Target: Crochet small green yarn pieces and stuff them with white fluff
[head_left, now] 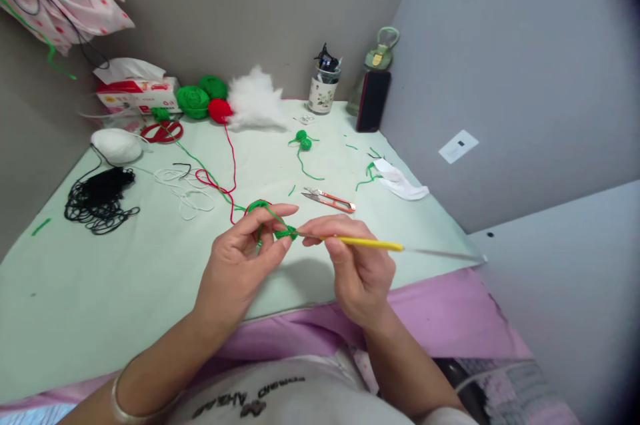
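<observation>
My left hand (240, 258) pinches a small green crochet piece (286, 232) between thumb and fingers, and green yarn runs over its index finger. In my right hand (360, 265) is a crochet hook with a yellow handle (373, 243), its metal tip pointing left into the green piece. Whether a loop sits on the tip is too small to tell. Behind the left fingers lies a bit of green and red yarn work (259, 204), partly hidden. Orange-handled thread snips (330, 200) rest on the table just beyond my right hand.
Black yarn (103, 198) and a white yarn ball (117, 145) lie left. Along the back stand a tissue box (165, 95), green yarn balls (193, 102), a red ball (220, 110), white stuffing (255, 102), a pen cup (323, 93) and a phone (374, 102). Red scissors (170, 132) lie near the tissue box.
</observation>
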### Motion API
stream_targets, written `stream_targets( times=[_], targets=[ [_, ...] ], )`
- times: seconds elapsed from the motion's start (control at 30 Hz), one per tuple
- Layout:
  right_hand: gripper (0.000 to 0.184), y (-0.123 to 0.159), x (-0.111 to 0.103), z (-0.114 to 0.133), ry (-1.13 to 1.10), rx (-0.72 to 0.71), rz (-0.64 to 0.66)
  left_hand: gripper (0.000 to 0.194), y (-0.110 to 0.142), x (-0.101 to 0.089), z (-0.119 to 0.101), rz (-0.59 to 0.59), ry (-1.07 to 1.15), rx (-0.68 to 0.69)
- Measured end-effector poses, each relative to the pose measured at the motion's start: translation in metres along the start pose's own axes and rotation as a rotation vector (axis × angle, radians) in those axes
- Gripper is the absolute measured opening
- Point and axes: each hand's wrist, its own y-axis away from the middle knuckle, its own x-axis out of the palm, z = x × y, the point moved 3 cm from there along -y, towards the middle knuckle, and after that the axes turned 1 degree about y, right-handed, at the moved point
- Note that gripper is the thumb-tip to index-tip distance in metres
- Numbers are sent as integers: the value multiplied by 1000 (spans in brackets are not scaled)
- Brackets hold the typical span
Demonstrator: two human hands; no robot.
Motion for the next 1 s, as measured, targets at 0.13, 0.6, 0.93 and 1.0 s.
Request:
stream_targets(
  times=[0.13,0.6,0.93,1.0],
  targets=[
    [25,2,0,-1,18,-75,-27,31,1,0,-1,14,-32,11],
    [31,3,9,8,603,-452,80,34,1,4,-9,38,108,-138],
    [19,-10,0,-10,-171,91,-100,33,-5,4,-11,104,380,-329],
    [17,-10,3,-10,-159,104,-55,32,-3,7,-12,128,338,-284]
  ],
)
